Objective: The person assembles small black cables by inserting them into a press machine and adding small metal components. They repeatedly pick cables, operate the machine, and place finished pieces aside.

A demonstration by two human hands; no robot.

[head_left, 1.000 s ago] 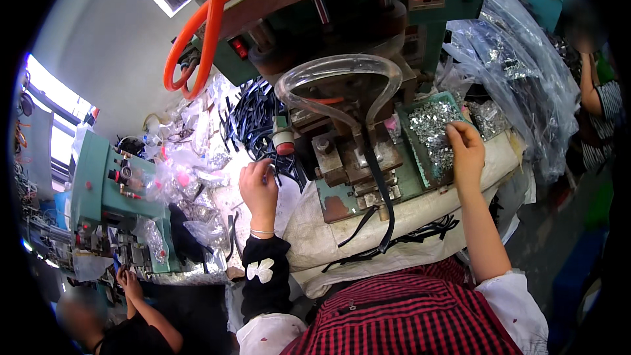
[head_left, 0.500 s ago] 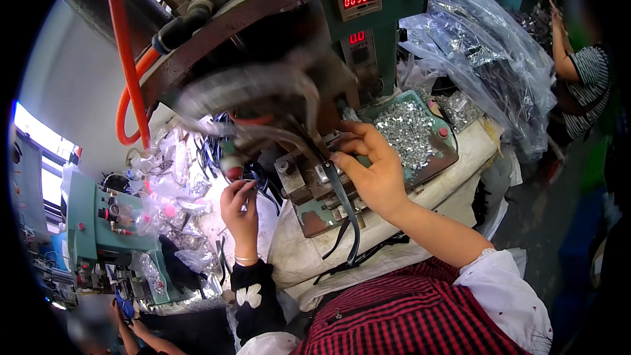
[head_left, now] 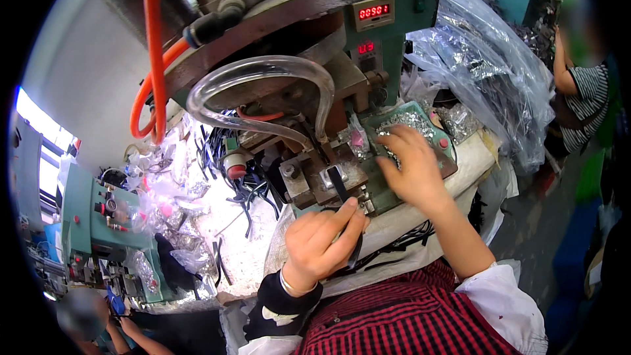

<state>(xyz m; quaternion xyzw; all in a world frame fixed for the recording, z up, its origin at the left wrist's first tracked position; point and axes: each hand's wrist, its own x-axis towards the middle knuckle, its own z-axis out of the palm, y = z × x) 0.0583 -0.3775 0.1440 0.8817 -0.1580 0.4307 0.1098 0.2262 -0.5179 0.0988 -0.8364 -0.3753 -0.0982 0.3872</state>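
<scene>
My left hand (head_left: 323,243) is closed on a narrow black strap (head_left: 338,184), pinching it between thumb and forefinger. The strap's far end lies in the metal die (head_left: 355,174) of a green press, and its loose end hangs below my hand. My right hand (head_left: 417,169) is open over the left side of a green tray (head_left: 450,165) heaped with small silvery metal pieces (head_left: 411,120). Its thumb and fingers are apart, with nothing visible between them; the fingertips are close to the pieces.
A clear bent tube (head_left: 263,64) loops over the die. A red push button (head_left: 235,165) stands left of it, by a pile of black straps (head_left: 246,200). Clear plastic sheeting (head_left: 473,59) bulges at the right. Other people work at the far right and lower left.
My left hand has moved right from beside the button and now grips the strap. My right hand has let go of the strap and moved right to the tray. The blurred tube is now still.
</scene>
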